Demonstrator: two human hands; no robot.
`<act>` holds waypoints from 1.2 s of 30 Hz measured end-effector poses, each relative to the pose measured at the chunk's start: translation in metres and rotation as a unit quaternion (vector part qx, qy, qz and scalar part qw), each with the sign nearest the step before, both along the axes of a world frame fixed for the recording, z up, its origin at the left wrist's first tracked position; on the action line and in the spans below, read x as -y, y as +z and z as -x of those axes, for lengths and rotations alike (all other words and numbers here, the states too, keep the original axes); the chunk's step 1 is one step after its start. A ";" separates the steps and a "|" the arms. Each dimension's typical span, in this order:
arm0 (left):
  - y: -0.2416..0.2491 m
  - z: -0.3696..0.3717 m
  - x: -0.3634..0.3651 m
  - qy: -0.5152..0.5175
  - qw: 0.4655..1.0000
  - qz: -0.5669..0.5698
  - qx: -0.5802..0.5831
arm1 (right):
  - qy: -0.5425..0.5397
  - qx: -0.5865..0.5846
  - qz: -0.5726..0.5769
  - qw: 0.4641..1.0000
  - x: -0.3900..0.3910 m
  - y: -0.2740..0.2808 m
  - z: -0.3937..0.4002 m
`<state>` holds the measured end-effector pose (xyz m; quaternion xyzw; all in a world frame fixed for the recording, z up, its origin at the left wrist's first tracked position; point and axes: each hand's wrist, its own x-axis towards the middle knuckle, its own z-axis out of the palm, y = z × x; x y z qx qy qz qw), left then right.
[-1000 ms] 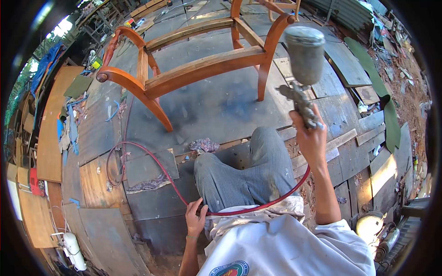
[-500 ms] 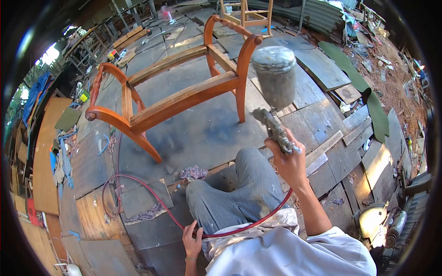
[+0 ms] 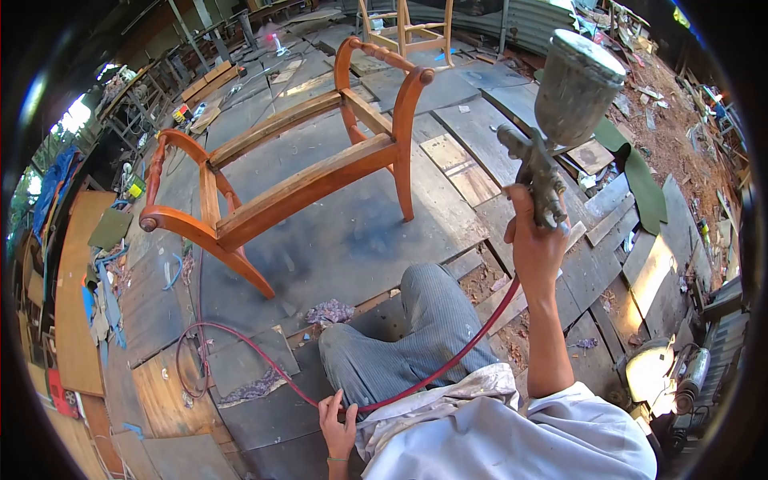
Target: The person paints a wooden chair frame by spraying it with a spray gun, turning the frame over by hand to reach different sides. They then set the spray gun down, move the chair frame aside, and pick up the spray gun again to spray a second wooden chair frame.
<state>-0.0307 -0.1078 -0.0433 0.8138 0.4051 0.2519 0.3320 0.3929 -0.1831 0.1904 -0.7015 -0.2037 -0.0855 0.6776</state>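
Note:
My right hand [image 3: 534,244] grips a metal spray gun [image 3: 544,178], raised to the right of the bench frame. A grey paint cup [image 3: 578,88] sits on top of the gun, slightly tilted. From below that hand a red air hose [image 3: 468,346] curves across my lap. My left hand [image 3: 336,420] is closed around the hose near my hip. In front of me stands an orange-brown wooden bench frame [image 3: 308,190] with scrolled arms and an open seat; neither hand touches it.
Flat boards [image 3: 336,248] cover the ground, some with raised edges. The hose loops on the left near a crumpled rag [image 3: 334,312]. Another wooden frame [image 3: 408,36] stands at the back. A compressor-like machine [image 3: 668,380] sits at lower right, and green cloth [image 3: 644,192] lies on the right.
My right hand has lifted the spray gun up and to the right, away from the bench frame. The hose rises with it. My left hand stays near my hip on the hose.

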 end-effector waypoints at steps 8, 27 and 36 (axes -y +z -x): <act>0.034 -0.025 -0.001 -0.019 0.999 0.008 0.027 | 0.033 0.005 0.022 0.999 0.007 0.032 -0.032; 0.034 -0.033 0.001 -0.052 0.998 0.017 0.020 | 0.083 0.009 0.117 0.990 0.012 -0.009 -0.038; 0.033 -0.025 0.006 -0.044 0.999 0.016 -0.021 | 0.169 -0.049 0.236 0.956 0.026 -0.060 -0.018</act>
